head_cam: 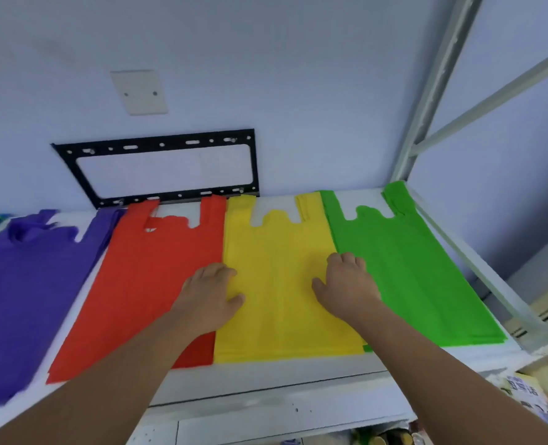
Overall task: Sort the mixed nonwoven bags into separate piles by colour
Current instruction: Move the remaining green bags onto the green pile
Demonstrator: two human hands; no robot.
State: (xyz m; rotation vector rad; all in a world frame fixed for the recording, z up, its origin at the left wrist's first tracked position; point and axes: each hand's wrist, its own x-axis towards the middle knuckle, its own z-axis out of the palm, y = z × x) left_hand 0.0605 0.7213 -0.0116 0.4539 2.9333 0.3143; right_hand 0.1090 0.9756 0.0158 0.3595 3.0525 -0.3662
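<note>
The yellow bags (276,284) are lying mid-desk (266,377), long axis toward the wall. The left hand (207,300) is pressing flat-fingered beside the red bags (144,284). The right hand (346,287) is curling its fingers beside the green bags (411,277), grip unclear.

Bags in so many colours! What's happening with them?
A person is sorting bags by colour on a white table. Four piles lie side by side: purple pile, red pile, yellow pile, green pile. The left grip rests on the yellow pile's left side, by the red. The right grip rests on its right side, beside the green, with its fingers bent. I can't tell whether it pinches the edge.
</note>
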